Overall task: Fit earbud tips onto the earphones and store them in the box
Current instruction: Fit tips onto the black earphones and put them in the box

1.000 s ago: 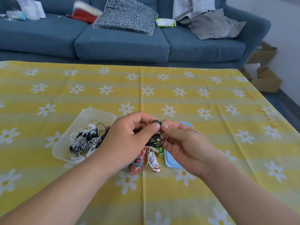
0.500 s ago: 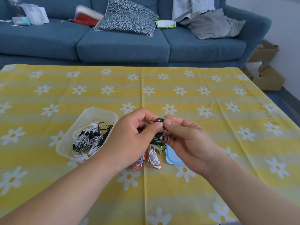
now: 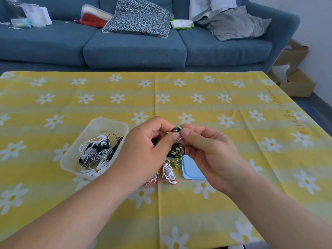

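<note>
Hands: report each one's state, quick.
Left hand: pinching the black earbud.
Right hand: pinching the green ear tip against it.

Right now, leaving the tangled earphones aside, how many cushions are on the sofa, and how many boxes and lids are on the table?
Cushions on the sofa: 2, a patterned cushion and a grey cushion
Boxes on the table: 1, the clear box
Lids on the table: 1, the blue lid
Total: 4

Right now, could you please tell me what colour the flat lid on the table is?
The lid is light blue; head view.
</note>
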